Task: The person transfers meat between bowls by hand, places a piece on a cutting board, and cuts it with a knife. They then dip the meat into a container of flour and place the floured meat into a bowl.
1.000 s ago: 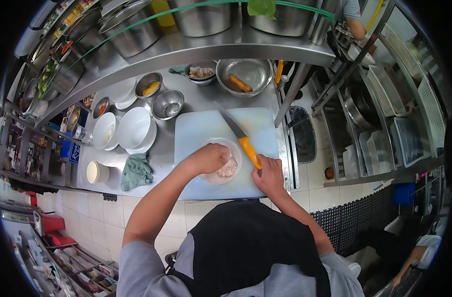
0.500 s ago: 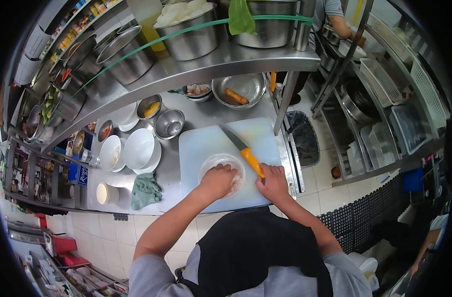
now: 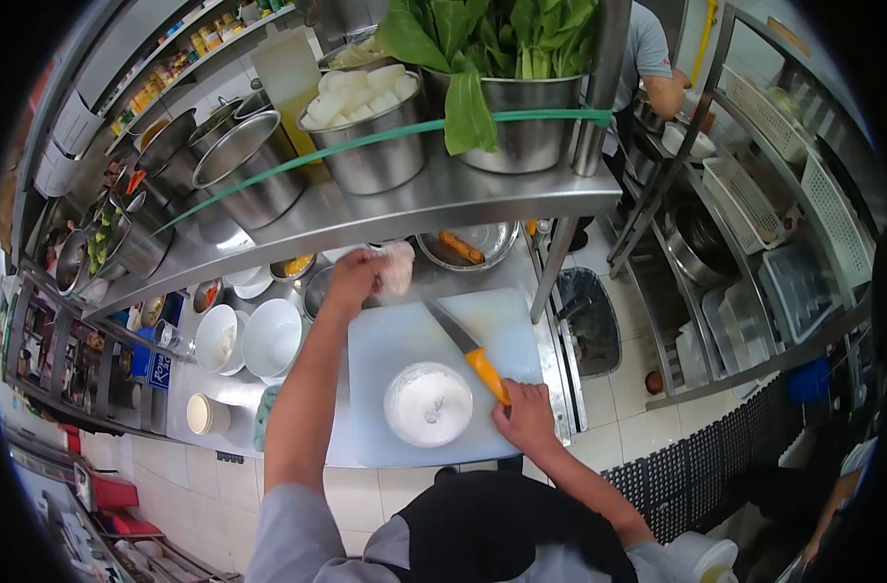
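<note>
My left hand (image 3: pixel 354 279) is raised beyond the cutting board, beneath the shelf edge. It pinches a pale pinkish piece of raw meat (image 3: pixel 398 268) that looks dusted white. My right hand (image 3: pixel 528 418) rests at the board's right side, its fingers closed on the orange handle end of a knife (image 3: pixel 484 372). The blade lies on the white cutting board (image 3: pixel 380 335), pointing away and to the left. Between my arms, a bowl of white powder (image 3: pixel 428 405) stands on the board, with a hollow in the powder.
A steel bowl (image 3: pixel 470 262) with a browned fried piece sits behind the board. White bowls (image 3: pixel 272 337) and a green cloth (image 3: pixel 265 418) lie left. Overhead, a steel shelf (image 3: pixel 443 201) carries pots of vegetables. A black bin (image 3: pixel 589 321) stands right; another person (image 3: pixel 648 58) works beyond.
My left hand has left the powder bowl and moved forward, carrying the piece of raw meat. My right hand stays on the knife. The view has tilted up, showing more of the shelf.
</note>
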Demonstrator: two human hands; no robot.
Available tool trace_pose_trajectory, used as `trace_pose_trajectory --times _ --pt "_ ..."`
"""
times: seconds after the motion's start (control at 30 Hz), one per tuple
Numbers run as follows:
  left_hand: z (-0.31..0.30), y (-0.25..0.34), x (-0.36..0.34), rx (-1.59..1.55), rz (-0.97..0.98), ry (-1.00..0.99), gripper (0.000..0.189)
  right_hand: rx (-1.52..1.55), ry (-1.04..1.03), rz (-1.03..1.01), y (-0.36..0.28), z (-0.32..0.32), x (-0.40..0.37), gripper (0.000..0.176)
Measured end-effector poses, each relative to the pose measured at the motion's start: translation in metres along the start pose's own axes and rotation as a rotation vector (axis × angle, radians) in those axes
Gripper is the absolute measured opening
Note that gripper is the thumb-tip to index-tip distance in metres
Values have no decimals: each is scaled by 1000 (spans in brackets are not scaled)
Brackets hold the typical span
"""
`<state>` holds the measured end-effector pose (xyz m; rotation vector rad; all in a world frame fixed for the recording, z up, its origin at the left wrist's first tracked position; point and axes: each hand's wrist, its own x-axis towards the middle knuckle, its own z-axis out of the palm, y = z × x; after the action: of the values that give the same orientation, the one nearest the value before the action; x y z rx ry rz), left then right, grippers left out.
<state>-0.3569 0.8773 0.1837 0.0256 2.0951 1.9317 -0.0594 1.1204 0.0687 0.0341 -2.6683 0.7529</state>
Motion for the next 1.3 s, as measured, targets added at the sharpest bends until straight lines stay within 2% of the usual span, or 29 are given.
trace_pose_trajectory --times 0.13,0.23,0.33,0.37,0.43,0.53,0.6,0.77,0.9,1.13,1.23,1.3 --pt "-28 -31 102 -126 3 40 12 -9 -19 -6 3 -1 6 41" --pt "-30 -50 110 -220 -16 118 14 -7 -21 -38 8 -3 9 41" --pt "4 -7 29 -17 -69 133 18 -7 -10 -69 7 -4 12 41" --pt "-1 -15 13 -22 -66 144 18 -16 -20 -73 7 -5 13 40" --pt "-20 -34 -23 -270 -78 1 21 -7 -38 -70 8 -4 12 40" --pt "-54 -65 -86 -410 -104 -47 22 -15 -50 -67 7 0 10 41" --pt "-76 -90 -129 -376 -147 -72 24 -35 -46 -82 6 0 8 42" --pt "-112 -134 -219 -589 -166 -12 24 -39 -42 -28 1 2 4 42" --pt "-137 -150 -243 -673 -155 0 23 -78 -12 19 -5 6 -3 42" --pt "-188 -159 -229 -697 -84 -20 27 -81 -48 84 -11 10 -5 42" --pt "-203 -172 -216 -865 -104 -42 28 -37 27 65 -10 12 18 39" --pt "-208 -192 -210 -1021 -35 -157 32 -22 2 -18 -22 8 61 36"
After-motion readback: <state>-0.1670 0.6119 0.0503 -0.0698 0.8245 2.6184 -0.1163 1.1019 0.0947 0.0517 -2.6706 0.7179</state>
